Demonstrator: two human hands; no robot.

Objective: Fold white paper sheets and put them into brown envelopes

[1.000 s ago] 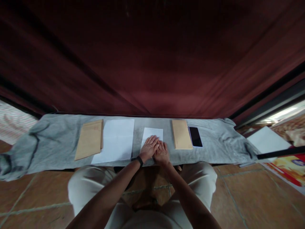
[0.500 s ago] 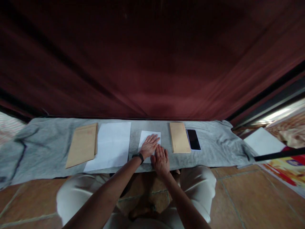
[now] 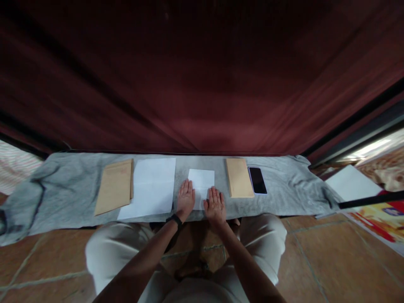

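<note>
A small folded white paper [image 3: 202, 180] lies on the grey cloth [image 3: 69, 185] straight ahead of me. My left hand [image 3: 185, 198] lies flat with fingers stretched out at the paper's lower left corner; a black band is on that wrist. My right hand [image 3: 215, 205] lies flat, fingers out, on the paper's lower right part. Neither hand grips anything.
Left of the hands lie a large white sheet [image 3: 151, 187] and a brown envelope [image 3: 114, 186]. To the right are another brown envelope [image 3: 239, 177] and a black phone [image 3: 257, 180]. A dark red curtain [image 3: 202, 84] hangs behind. White paper [image 3: 350, 183] rests on the floor at right.
My two hands have slid apart and back toward me; the left one moved off the paper's middle to its left corner, uncovering most of the folded paper.
</note>
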